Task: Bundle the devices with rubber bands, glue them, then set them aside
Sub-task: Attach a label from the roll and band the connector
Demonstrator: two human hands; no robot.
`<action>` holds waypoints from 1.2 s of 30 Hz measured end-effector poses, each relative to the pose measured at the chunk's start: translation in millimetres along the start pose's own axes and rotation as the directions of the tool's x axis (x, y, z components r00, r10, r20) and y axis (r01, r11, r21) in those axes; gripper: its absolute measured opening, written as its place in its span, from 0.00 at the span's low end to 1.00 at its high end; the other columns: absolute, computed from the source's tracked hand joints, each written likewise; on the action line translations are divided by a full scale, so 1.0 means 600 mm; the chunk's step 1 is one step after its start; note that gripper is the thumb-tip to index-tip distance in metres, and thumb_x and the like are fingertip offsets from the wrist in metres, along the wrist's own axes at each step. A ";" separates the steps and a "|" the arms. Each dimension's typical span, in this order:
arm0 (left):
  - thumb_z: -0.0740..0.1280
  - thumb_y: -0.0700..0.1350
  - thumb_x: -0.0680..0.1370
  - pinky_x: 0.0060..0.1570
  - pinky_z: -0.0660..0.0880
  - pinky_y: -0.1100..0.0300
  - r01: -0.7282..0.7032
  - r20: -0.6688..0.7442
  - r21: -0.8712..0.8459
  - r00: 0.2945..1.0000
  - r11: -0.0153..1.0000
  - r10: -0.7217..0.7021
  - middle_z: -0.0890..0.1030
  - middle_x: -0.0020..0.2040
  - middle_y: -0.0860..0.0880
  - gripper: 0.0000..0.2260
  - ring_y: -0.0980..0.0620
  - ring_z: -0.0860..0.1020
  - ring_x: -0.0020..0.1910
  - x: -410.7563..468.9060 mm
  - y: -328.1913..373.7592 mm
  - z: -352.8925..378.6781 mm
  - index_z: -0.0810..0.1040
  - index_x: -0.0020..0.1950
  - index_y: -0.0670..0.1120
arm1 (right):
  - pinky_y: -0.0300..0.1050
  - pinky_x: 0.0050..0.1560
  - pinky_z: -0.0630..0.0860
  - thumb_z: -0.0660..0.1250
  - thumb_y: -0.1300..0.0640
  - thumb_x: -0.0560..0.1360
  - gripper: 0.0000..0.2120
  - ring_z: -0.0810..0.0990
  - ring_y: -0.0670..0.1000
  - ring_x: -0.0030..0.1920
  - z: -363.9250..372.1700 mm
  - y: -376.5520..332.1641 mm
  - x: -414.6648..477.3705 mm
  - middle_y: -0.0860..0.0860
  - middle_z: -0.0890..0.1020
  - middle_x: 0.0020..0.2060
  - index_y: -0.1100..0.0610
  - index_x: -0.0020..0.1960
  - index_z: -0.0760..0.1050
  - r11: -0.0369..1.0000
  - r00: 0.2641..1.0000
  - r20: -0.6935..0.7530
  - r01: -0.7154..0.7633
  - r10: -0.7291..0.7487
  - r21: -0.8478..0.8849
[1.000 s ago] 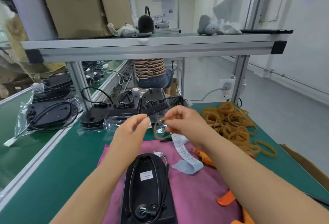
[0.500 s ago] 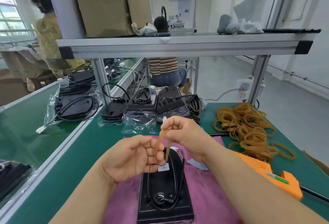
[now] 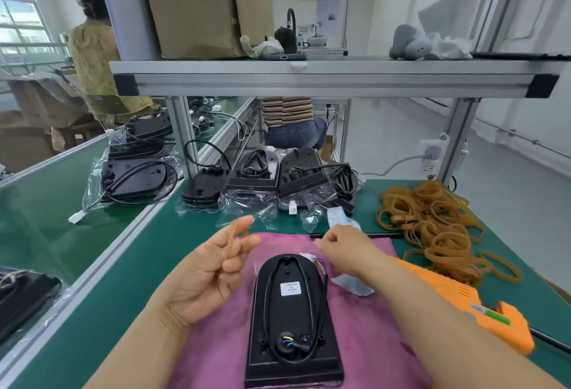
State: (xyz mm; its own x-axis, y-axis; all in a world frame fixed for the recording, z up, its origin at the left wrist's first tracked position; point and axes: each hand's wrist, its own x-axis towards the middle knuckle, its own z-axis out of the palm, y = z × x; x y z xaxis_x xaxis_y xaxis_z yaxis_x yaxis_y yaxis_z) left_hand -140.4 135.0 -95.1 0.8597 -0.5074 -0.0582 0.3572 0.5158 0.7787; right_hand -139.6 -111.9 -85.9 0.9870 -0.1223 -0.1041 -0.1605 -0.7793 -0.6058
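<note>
A black device [image 3: 293, 311] lies flat on a pink cloth [image 3: 380, 336], its cable coiled on top and a white connector [image 3: 306, 255] at its far end. My left hand [image 3: 210, 268] hovers palm-up left of the device, its curled fingers holding a tan rubber band [image 3: 232, 242] that runs up along the index finger. My right hand [image 3: 343, 248] hangs over the device's far right corner with fingers curled; I see nothing in it. It is close to the connector, not touching the band.
A heap of rubber bands [image 3: 432, 228] lies at the right, with an orange glue gun [image 3: 463, 305] in front of it. Bagged black devices [image 3: 262, 181] crowd the back under a metal shelf [image 3: 333, 79]. A conveyor [image 3: 37, 218] runs along the left. People sit behind.
My right hand let go of the band and moved right, away from the left hand. The band now stays in the left hand alone, which has opened palm-up.
</note>
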 end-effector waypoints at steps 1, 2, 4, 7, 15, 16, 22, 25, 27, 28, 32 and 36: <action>0.68 0.40 0.73 0.19 0.64 0.72 0.013 -0.092 0.065 0.996 0.998 -0.007 0.84 0.41 0.47 0.17 0.62 0.67 0.21 0.003 -0.002 -0.004 0.79 0.62 0.44 | 0.47 0.42 0.70 0.61 0.49 0.78 0.17 0.68 0.53 0.36 0.004 0.000 0.002 0.55 0.70 0.35 0.56 0.34 0.66 0.994 0.997 0.066 -0.019 0.026 -0.108; 0.67 0.44 0.73 0.18 0.62 0.72 0.037 -0.166 0.134 0.986 0.990 -0.014 0.84 0.40 0.47 0.17 0.62 0.66 0.20 0.006 -0.005 -0.009 0.78 0.61 0.43 | 0.45 0.43 0.70 0.61 0.42 0.78 0.20 0.71 0.54 0.39 0.011 0.000 0.004 0.54 0.72 0.38 0.55 0.36 0.67 0.987 0.991 0.122 -0.042 0.061 -0.152; 0.67 0.51 0.74 0.17 0.62 0.72 0.098 -0.304 0.311 0.953 0.945 0.002 0.85 0.39 0.46 0.17 0.61 0.67 0.20 0.010 -0.006 -0.018 0.79 0.58 0.42 | 0.43 0.43 0.72 0.64 0.33 0.73 0.24 0.75 0.55 0.42 0.024 -0.002 0.005 0.53 0.74 0.42 0.55 0.43 0.71 0.993 0.976 0.185 -0.103 0.112 -0.054; 0.65 0.55 0.79 0.23 0.72 0.69 0.183 -0.445 0.539 0.891 0.822 0.093 0.87 0.43 0.44 0.16 0.58 0.78 0.26 0.011 -0.006 -0.030 0.80 0.54 0.42 | 0.39 0.32 0.70 0.74 0.33 0.65 0.24 0.74 0.48 0.31 0.030 -0.009 0.011 0.48 0.75 0.33 0.53 0.38 0.71 0.980 0.969 0.217 -0.152 0.122 0.125; 0.68 0.51 0.79 0.39 0.78 0.60 0.271 -0.381 0.763 0.922 0.587 0.069 0.83 0.48 0.48 0.15 0.52 0.85 0.42 -0.004 0.006 -0.037 0.79 0.62 0.45 | 0.46 0.42 0.80 0.78 0.66 0.67 0.15 0.84 0.53 0.35 0.019 -0.020 -0.002 0.56 0.85 0.37 0.62 0.51 0.77 0.750 0.886 0.459 -0.346 0.065 0.564; 0.69 0.53 0.78 0.41 0.78 0.60 0.270 -0.354 0.754 0.935 0.599 0.024 0.83 0.50 0.49 0.18 0.54 0.85 0.43 -0.010 0.007 -0.031 0.77 0.65 0.47 | 0.46 0.43 0.81 0.78 0.66 0.66 0.20 0.84 0.53 0.38 0.011 -0.023 -0.009 0.56 0.85 0.40 0.61 0.55 0.76 0.728 0.905 0.423 -0.310 0.029 0.612; 0.74 0.73 0.59 0.62 0.75 0.49 -0.023 0.103 0.720 0.992 0.694 -0.074 0.81 0.63 0.47 0.47 0.50 0.78 0.62 -0.025 0.051 0.035 0.73 0.70 0.47 | 0.49 0.61 0.78 0.82 0.58 0.56 0.36 0.80 0.49 0.56 -0.045 -0.073 -0.064 0.50 0.79 0.56 0.44 0.61 0.73 0.791 0.964 0.082 0.158 -0.254 0.590; 0.75 0.74 0.55 0.66 0.73 0.50 -0.086 0.140 0.743 0.990 0.664 -0.029 0.73 0.72 0.59 0.51 0.59 0.72 0.70 -0.024 0.079 0.068 0.67 0.74 0.56 | 0.43 0.49 0.82 0.81 0.57 0.59 0.31 0.82 0.47 0.47 -0.063 -0.088 -0.089 0.48 0.80 0.49 0.41 0.56 0.72 0.811 0.940 -0.044 0.316 -0.339 0.493; 0.77 0.69 0.58 0.64 0.74 0.62 -0.123 0.137 0.797 0.990 0.592 0.022 0.72 0.70 0.65 0.51 0.66 0.72 0.68 -0.022 0.086 0.076 0.63 0.76 0.56 | 0.34 0.40 0.78 0.81 0.57 0.60 0.29 0.81 0.40 0.40 -0.065 -0.091 -0.100 0.43 0.80 0.45 0.42 0.54 0.70 0.807 0.924 -0.102 0.373 -0.370 0.458; 0.77 0.65 0.60 0.61 0.73 0.67 -0.128 0.132 0.820 0.991 0.557 0.033 0.73 0.70 0.64 0.50 0.67 0.72 0.66 -0.021 0.086 0.078 0.60 0.78 0.57 | 0.32 0.37 0.76 0.81 0.58 0.60 0.28 0.79 0.38 0.38 -0.063 -0.090 -0.103 0.42 0.79 0.44 0.42 0.53 0.70 0.809 0.918 -0.124 0.391 -0.377 0.438; 0.77 0.54 0.60 0.57 0.75 0.69 -0.136 0.115 0.866 0.991 0.481 0.073 0.70 0.73 0.61 0.50 0.65 0.76 0.63 -0.017 0.071 0.084 0.57 0.78 0.60 | 0.32 0.37 0.75 0.80 0.57 0.61 0.27 0.76 0.39 0.37 -0.055 -0.083 -0.111 0.49 0.77 0.48 0.43 0.51 0.68 0.834 0.913 -0.164 0.408 -0.373 0.372; 0.78 0.57 0.59 0.61 0.69 0.71 -0.185 0.147 0.916 0.980 0.356 0.133 0.68 0.64 0.79 0.50 0.75 0.70 0.63 -0.014 0.060 0.097 0.55 0.76 0.69 | 0.37 0.37 0.76 0.80 0.55 0.62 0.26 0.77 0.45 0.40 -0.069 -0.084 -0.111 0.48 0.77 0.47 0.44 0.51 0.68 0.880 0.923 -0.100 0.384 -0.371 0.279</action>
State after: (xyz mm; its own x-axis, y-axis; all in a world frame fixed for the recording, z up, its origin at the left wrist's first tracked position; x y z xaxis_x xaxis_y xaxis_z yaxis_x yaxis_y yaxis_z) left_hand -156.0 117.6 -29.9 0.8367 -0.5300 0.1381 -0.3666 -0.3547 0.8601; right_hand -197.1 -90.1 -15.9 0.9713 0.1149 0.2080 0.2363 -0.5613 -0.7932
